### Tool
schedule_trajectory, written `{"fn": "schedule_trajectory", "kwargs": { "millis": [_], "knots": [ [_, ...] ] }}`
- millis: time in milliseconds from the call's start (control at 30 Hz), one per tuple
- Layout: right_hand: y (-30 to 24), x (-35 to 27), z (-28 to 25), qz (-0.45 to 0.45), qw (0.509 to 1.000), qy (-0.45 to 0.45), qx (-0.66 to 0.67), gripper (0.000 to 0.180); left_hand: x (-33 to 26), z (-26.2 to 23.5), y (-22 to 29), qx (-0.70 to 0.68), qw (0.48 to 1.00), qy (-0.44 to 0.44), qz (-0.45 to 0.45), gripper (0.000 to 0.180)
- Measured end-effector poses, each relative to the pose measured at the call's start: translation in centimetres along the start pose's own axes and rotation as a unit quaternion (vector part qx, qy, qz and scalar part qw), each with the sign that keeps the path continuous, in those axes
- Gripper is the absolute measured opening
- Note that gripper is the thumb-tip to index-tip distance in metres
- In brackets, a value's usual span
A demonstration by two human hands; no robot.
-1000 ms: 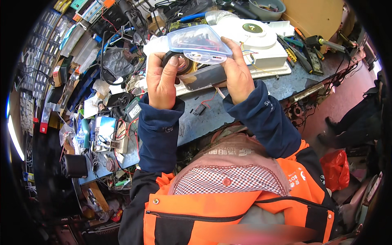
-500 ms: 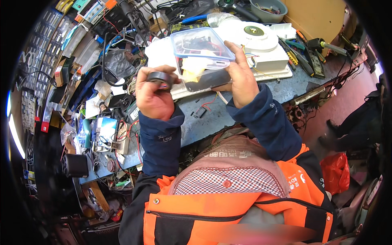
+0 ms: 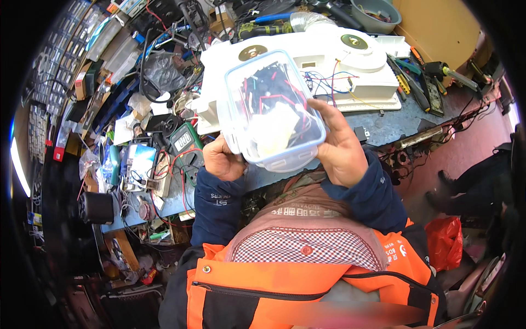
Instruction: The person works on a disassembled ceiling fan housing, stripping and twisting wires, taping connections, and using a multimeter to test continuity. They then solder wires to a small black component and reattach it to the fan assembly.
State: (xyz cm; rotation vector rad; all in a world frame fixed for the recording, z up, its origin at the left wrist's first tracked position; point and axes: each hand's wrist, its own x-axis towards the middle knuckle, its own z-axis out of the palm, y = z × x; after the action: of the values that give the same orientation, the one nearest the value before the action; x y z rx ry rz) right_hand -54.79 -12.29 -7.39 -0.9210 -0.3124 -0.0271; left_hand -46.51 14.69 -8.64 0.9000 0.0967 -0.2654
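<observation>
A clear plastic storage box [image 3: 274, 101] with a pale blue rim is tilted up in front of me, over the near edge of the bench. Short black and red pieces and a crumpled cream-white bundle [image 3: 274, 129] show inside it. My right hand [image 3: 345, 151] grips its right side, the thumb along the rim. My left hand [image 3: 223, 159] holds the lower left edge, its fingers partly hidden behind the plastic. Behind the box lies a white appliance housing [image 3: 323, 52] with two round metal discs and loose coloured wires [image 3: 334, 82].
A green multimeter [image 3: 183, 143] with red leads rests left of my left hand. Pliers and screwdrivers [image 3: 411, 82] lie at the right of the blue bench [image 3: 392, 129]. A grey bowl [image 3: 378, 16] stands at the back. Cluttered parts and cables fill the left side.
The box has come nearer and tipped up, showing its contents. My left hand, which had a black tape roll, now holds the box; the roll is out of sight.
</observation>
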Motion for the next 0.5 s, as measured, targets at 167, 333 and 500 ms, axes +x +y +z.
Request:
{"fn": "schedule_trajectory", "kwargs": {
  "millis": [167,333,500],
  "knots": [
    [1.5,-1.6,-0.4,-0.062,0.995,-0.047,-0.068,0.075,-0.9,-5.9,-3.2,0.165,0.979,-0.016,0.123,0.032],
    [2.6,-2.1,-1.2,-0.052,0.992,-0.083,-0.077,0.077,-3.6,-2.0,-1.2,-0.035,0.995,-0.087,-0.010,0.104],
    [3.3,-2.6,-1.8,-0.040,0.983,-0.149,-0.102,0.080,-6.8,-2.5,0.3,0.159,0.980,-0.112,-0.025,0.111]
  ]
}}
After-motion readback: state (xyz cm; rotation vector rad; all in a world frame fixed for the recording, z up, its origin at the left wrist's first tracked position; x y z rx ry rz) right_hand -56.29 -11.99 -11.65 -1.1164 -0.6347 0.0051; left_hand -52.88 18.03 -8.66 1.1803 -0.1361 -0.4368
